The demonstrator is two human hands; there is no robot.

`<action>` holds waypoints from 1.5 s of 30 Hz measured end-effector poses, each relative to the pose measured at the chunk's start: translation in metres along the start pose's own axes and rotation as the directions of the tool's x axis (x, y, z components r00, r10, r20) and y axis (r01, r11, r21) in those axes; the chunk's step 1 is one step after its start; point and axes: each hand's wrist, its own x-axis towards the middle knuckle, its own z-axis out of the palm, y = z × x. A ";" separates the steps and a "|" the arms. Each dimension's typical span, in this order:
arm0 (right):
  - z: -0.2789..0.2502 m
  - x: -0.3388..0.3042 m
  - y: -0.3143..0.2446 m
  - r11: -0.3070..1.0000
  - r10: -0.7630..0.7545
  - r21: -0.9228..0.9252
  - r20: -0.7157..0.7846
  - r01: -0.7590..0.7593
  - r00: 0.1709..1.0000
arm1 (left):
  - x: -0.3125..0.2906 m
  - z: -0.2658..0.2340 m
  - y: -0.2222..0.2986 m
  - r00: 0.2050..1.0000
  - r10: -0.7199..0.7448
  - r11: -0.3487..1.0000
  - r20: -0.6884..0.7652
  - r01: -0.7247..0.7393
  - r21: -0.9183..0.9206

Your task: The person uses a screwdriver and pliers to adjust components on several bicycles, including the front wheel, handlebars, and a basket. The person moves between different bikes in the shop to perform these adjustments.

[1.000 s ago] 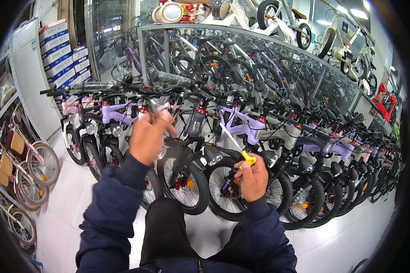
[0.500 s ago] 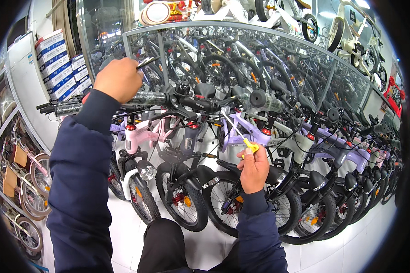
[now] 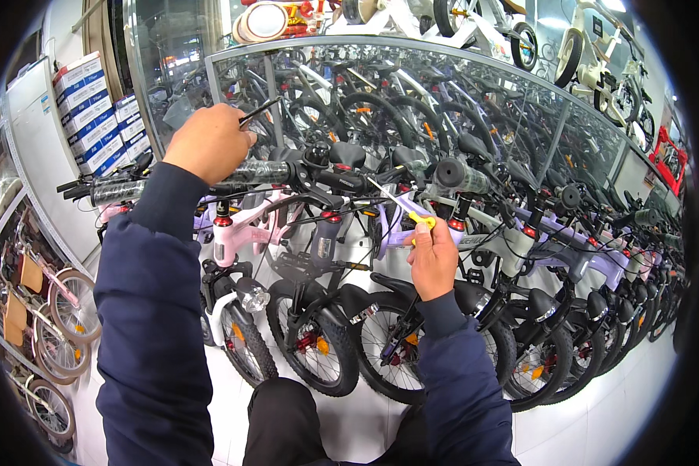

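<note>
A thin dark tool (image 3: 258,112), seemingly a slim rod or key though its shape is hard to tell at this size, is being pinched in the clenched fingers of the left hand (image 3: 208,141), which is being held raised above the wrapped handlebar grip (image 3: 255,172) of a black bicycle (image 3: 318,256). The rod is being pointed up and to the right, towards the mirror panel (image 3: 412,101) behind the row. A small yellow-handled tool (image 3: 421,221) is being grasped in the closed fingers of the right hand (image 3: 433,260), its pale metal shaft being aimed up and left at the stem area near the handlebars. The right hand is being held just in front of a lilac bicycle frame (image 3: 396,233), above the front wheel (image 3: 400,361). A pink bicycle (image 3: 237,233) is being kept just to the left of the black one, and further bicycles are being lined up to the right across the white tiled floor (image 3: 598,423). Stacked blue and white boxes (image 3: 93,113) are being stored at the far left beside the mirror.
</note>
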 end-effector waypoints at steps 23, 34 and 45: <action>-0.016 0.060 -0.026 0.984 0.176 -0.052 0.075 -0.172 0.982 | 0.001 0.008 -0.007 0.998 0.038 0.998 -0.059 -0.041 -0.052; -0.006 0.042 -0.022 0.981 -0.013 -0.192 -0.002 0.013 1.000 | 0.002 0.007 -0.008 0.998 0.057 0.998 -0.033 -0.058 -0.038; -0.015 0.046 -0.004 0.958 -0.066 -0.284 -0.067 0.045 0.996 | 0.002 0.006 -0.009 0.999 0.029 0.999 -0.034 -0.030 -0.040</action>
